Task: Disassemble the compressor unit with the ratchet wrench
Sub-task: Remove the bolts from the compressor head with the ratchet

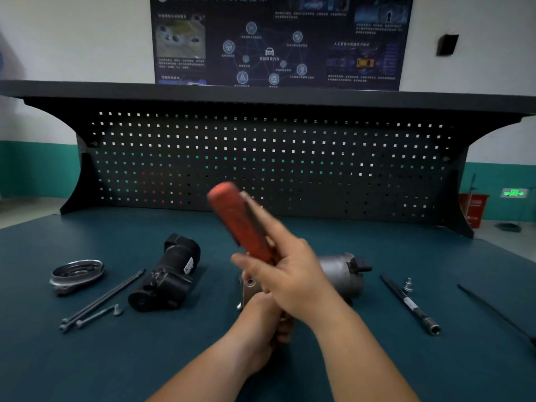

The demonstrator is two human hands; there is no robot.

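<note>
My right hand (293,277) grips the ratchet wrench by its red handle (237,221), which slants up and to the left and is blurred. Below it my left hand (266,323) curls around the near end of the grey metal compressor unit (342,274), which lies on its side on the bench. The wrench head and the near face of the compressor are hidden behind my hands. A small metal flange (250,288) of the unit shows just left of my fingers.
On the blue-green bench (145,358) lie a black motor part (168,277), a round metal cover (76,274), long bolts (98,303), an extension bar (410,304), a small socket (408,285) and a thin rod (493,311). A black pegboard (261,158) stands behind.
</note>
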